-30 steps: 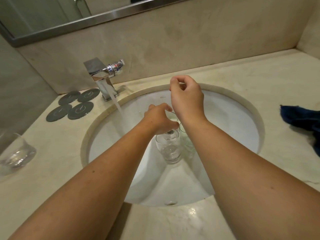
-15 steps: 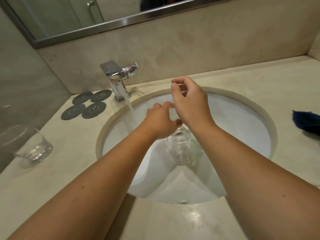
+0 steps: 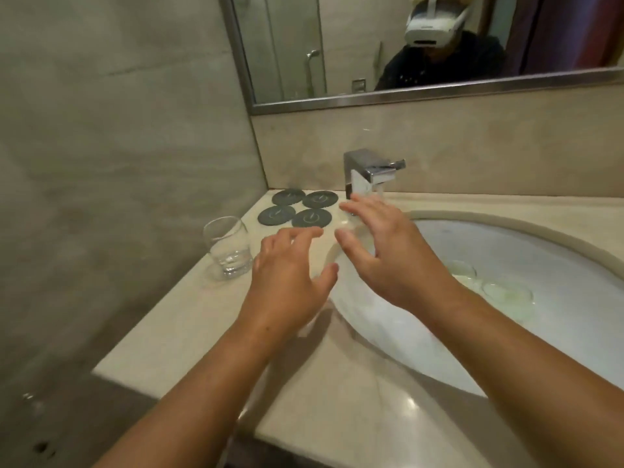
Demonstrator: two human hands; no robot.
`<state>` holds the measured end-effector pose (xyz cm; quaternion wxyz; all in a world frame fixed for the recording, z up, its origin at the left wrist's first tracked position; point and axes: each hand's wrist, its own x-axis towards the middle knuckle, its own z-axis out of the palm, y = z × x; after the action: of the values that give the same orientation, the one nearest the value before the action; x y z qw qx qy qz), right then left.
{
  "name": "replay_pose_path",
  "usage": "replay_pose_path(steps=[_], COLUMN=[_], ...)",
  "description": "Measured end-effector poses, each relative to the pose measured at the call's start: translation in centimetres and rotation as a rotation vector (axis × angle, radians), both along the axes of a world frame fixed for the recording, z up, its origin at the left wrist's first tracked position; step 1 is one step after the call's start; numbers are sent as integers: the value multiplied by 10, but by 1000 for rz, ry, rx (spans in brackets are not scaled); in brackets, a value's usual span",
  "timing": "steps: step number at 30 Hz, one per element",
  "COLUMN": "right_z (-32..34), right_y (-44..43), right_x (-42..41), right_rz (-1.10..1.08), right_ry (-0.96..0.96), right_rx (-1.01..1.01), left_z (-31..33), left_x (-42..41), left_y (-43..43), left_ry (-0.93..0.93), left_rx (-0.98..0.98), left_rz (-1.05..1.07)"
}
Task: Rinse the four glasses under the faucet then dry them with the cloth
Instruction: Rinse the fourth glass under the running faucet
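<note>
Both hands empty. Left hand hovers over the counter, fingers spread and loosely bent. Right hand is flat and spread before the faucet. I see neither touching anything.

Step, as I read it: fetching the next glass, a clear, thick-based tumbler upright just left of the left hand. Two blurred glasses sit in the smooth white sink.

Next: wrap the slick wall firmly. Cloth not in view.
</note>
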<state>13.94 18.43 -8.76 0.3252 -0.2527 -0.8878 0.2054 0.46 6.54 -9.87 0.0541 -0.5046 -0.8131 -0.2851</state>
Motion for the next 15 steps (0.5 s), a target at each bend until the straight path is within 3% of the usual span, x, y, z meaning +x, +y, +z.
replay_pose_path(steps=[6,15], right_z=[-1,-37], right_y=[-53,-68], right_x=[-46,-57], right_rz=[95,78], right_ry=[-5,57], right_rx=[12,23], left_z=[-4,-14], left_x=[-56,-105], left_y=[-53,-54], left_ry=[-106,-510], left_rx=[233,242], left_rz=[228,338])
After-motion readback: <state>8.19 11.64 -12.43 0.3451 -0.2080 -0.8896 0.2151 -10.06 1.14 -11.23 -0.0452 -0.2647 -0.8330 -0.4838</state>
